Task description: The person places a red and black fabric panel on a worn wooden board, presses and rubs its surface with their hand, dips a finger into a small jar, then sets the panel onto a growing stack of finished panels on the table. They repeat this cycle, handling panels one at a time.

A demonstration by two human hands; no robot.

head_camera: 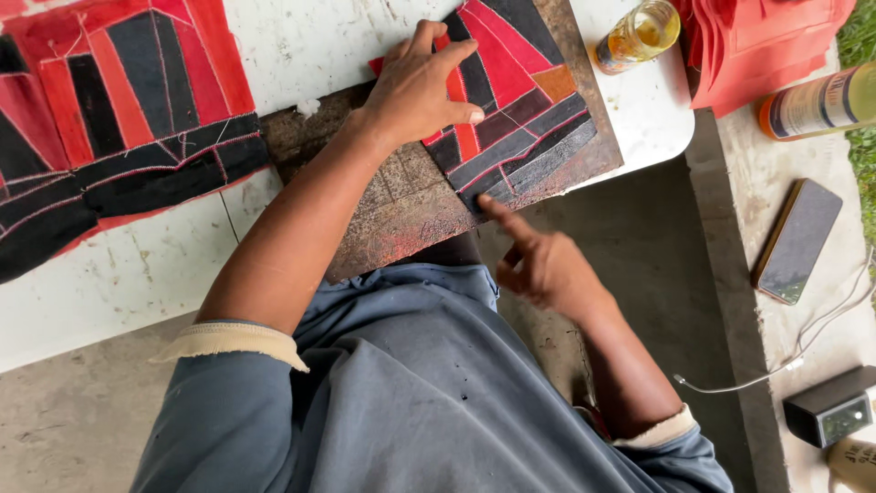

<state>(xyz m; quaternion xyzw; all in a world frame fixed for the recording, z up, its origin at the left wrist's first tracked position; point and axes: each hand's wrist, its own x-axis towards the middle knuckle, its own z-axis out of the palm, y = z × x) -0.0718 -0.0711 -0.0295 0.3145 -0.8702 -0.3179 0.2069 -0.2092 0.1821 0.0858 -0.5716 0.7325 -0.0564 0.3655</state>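
Observation:
A red, black and grey patchwork cloth piece (520,100) lies on a dark worn board (401,210) set on the white table (119,283). My left hand (420,87) presses flat on the left part of this piece, fingers spread. My right hand (538,260) hovers at the board's near edge, its forefinger stretched out and touching the lower corner of the patchwork. Neither hand holds anything.
A larger red and black patchwork (109,119) covers the table's left. A glass bottle of yellow liquid (639,35) lies at the table's right, by a pile of red cloth (757,46). On the floor: a spray can (817,102), a phone (798,239), a white cable (821,329), a small dark box (832,406).

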